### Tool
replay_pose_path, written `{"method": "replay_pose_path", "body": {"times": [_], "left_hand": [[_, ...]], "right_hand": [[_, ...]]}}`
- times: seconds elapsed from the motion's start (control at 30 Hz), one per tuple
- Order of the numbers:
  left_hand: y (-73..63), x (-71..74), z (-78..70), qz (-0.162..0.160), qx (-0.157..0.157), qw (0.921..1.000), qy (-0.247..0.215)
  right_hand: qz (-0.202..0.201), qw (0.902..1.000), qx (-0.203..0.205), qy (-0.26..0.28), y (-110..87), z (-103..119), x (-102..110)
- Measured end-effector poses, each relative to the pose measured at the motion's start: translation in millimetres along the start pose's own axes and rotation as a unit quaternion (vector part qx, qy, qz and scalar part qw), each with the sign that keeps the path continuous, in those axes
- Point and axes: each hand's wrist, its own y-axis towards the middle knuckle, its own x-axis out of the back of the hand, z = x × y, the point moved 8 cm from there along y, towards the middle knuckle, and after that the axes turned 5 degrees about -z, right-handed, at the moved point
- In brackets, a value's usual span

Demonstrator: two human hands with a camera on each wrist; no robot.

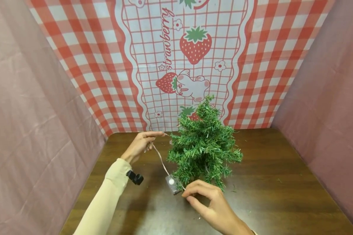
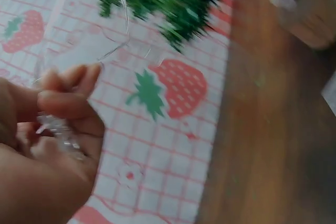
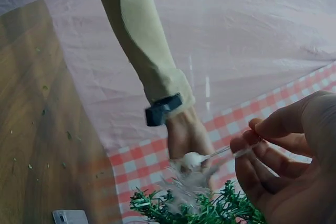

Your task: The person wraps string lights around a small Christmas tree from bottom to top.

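Observation:
A small green artificial Christmas tree (image 1: 206,143) stands upright on the table. To its left, my left hand (image 1: 141,143) holds a thin, pale wire strand (image 1: 161,159); in the left wrist view, clear crinkled pieces (image 2: 59,134) lie within the curled fingers. One stretch of wire (image 2: 126,17) runs from those fingertips up to the branches. In front of the tree, my right hand (image 1: 210,204) pinches a thin wire between thumb and finger. Close by its fingertips is a white ball (image 3: 192,160) with clear, blurred pieces (image 3: 184,195) around it. The exact kind of strand is unclear.
A brown wooden table (image 1: 270,182) carries the tree and scattered green bits. A pale box-like thing (image 3: 71,216) lies on it in the right wrist view. Behind hangs a red-checked strawberry cloth (image 1: 276,58); pink cloth (image 1: 35,107) covers the sides.

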Motion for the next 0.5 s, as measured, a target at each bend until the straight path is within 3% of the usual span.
{"method": "replay_pose_path", "body": {"times": [0.13, 0.23, 0.3, 0.37, 0.5], "left_hand": [[16.9, -11.5, -29.9, -0.024, -0.056, 0.997, -0.047], [32.4, -22.8, -42.6, -0.021, -0.074, 0.9966, -0.029], [39.4, -25.8, -39.9, -0.02, -0.063, 0.9977, 0.015], [40.6, -23.8, -28.5, -0.019, -0.033, 0.9967, 0.071], [26.5, -11.5, 1.5, -0.014, 0.028, 0.9895, 0.141]], "right_hand": [[0.003, 0.9981, 0.021, 0.058, -1.4, 9, -2], [-0.005, 0.9973, 0.022, 0.07, 0.8, 13, -2], [-0.013, 0.9983, 0.014, 0.056, 3.4, 12, -1], [-0.017, 0.9991, -0.003, 0.038, 4.8, 10, 1], [-0.01, 0.9995, -0.03, 0.009, 3.6, 4, 5]]}}
